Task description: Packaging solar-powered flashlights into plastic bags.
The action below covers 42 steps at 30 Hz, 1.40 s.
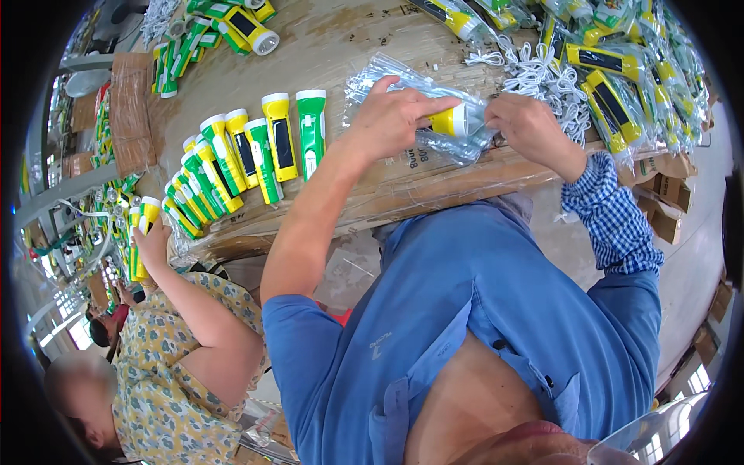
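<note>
My left hand (387, 116) is closed around a yellow flashlight (443, 122) with a white head, which points toward my right hand. Fingers pinched together, my right hand (528, 128) grips the edge of a clear plastic bag (465, 149) just beside the flashlight's head. How far the flashlight sits inside the bag I cannot tell. Beneath and beyond my left hand lies a pile of flat clear bags (380, 71). A heap of coiled white cables (542, 77) lies beyond my right hand.
Left of my left forearm lies a row of green and yellow flashlights (280, 139). Bagged flashlights (612, 108) are heaped at the right, above cardboard boxes (666, 205). More loose flashlights (240, 27) lie at the far left. A co-worker's hand (153, 242) holds flashlights on the left.
</note>
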### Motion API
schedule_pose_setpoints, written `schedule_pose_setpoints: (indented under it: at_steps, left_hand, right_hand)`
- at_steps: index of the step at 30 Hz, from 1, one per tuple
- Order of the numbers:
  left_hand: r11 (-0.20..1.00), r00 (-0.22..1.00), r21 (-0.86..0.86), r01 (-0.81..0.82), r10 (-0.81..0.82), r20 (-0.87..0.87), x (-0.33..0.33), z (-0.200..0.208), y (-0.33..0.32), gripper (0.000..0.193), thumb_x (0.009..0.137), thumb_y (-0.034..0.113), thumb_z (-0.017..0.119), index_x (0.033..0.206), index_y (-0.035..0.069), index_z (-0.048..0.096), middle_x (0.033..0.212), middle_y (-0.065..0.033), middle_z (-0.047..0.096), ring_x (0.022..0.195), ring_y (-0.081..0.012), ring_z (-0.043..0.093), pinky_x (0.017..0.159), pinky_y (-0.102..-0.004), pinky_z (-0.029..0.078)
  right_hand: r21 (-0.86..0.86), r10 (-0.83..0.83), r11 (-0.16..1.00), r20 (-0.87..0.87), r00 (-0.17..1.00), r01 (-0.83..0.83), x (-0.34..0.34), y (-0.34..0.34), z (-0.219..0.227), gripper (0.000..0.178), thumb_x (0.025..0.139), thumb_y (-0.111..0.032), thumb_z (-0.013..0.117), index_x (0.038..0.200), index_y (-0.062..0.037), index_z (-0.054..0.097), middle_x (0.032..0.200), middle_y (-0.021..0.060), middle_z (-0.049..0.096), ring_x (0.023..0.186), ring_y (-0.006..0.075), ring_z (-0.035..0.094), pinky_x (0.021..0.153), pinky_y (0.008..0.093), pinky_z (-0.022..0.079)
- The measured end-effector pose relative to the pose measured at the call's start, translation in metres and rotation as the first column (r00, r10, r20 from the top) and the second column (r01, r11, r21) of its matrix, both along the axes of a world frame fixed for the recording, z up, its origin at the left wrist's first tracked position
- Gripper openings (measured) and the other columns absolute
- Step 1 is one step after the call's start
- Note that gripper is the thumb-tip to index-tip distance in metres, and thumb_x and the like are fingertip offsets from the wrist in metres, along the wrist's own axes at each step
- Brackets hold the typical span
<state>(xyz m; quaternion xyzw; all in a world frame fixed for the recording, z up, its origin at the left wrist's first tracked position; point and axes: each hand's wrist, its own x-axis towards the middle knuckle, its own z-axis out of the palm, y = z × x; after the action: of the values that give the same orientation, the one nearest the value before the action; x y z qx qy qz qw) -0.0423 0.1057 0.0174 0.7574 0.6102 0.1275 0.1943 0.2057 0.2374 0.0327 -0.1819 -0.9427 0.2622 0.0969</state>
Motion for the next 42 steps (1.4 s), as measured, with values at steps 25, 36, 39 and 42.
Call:
schedule_pose_setpoints:
  at_steps: [25, 36, 39, 42]
  left_hand:
    - [0.952, 0.961, 0.296, -0.077, 0.15, -0.234, 0.051, -0.01, -0.052, 0.044, 0.068, 0.02, 0.082, 0.109, 0.011, 0.07, 0.09, -0.0071, 0.065, 0.089, -0.0254, 0.062, 0.097, -0.0469, 0.04]
    - [0.779, 0.832, 0.3, -0.551, 0.488, 0.263, 0.008, -0.024, -0.084, 0.017, 0.086, 0.012, 0.072, 0.101, 0.004, 0.069, 0.094, -0.011, 0.067, 0.092, -0.0314, 0.064, 0.084, -0.0435, 0.049]
    - [0.776, 0.811, 0.261, -0.573, 0.493, 0.314, 0.002, -0.033, -0.086, 0.012, 0.09, 0.011, 0.068, 0.099, 0.004, 0.069, 0.095, -0.0118, 0.068, 0.09, -0.033, 0.066, 0.077, -0.0399, 0.053]
    - [0.709, 0.714, 0.22, -0.67, 0.536, 0.449, 0.005, -0.032, -0.089, 0.01, 0.092, 0.01, 0.067, 0.099, 0.003, 0.069, 0.096, -0.0131, 0.069, 0.087, -0.0329, 0.067, 0.074, -0.0385, 0.054]
  right_hand:
    - [0.251, 0.051, 0.968, -0.169, 0.984, -0.007, -0.063, 0.053, -0.024, 0.017, 0.076, -0.009, 0.066, 0.092, -0.0036, 0.068, 0.083, 0.0123, 0.07, 0.078, 0.0316, 0.068, 0.072, 0.0424, 0.055]
    - [0.112, 0.224, 0.954, 0.349, 0.91, -0.278, -0.08, -0.029, -0.003, 0.027, 0.079, -0.002, 0.063, 0.106, -0.0028, 0.067, 0.085, 0.0178, 0.07, 0.08, 0.038, 0.069, 0.069, 0.0493, 0.054]
    - [0.096, 0.255, 0.951, 0.285, 0.924, -0.293, -0.088, -0.029, -0.01, 0.025, 0.08, -0.004, 0.066, 0.104, -0.0025, 0.065, 0.084, 0.0183, 0.069, 0.079, 0.0387, 0.069, 0.067, 0.0494, 0.055]
    - [0.093, 0.224, 0.971, -0.023, 0.974, -0.221, -0.086, -0.027, -0.018, 0.023, 0.081, -0.007, 0.068, 0.104, -0.004, 0.065, 0.085, 0.0164, 0.069, 0.08, 0.0374, 0.069, 0.068, 0.0482, 0.055]
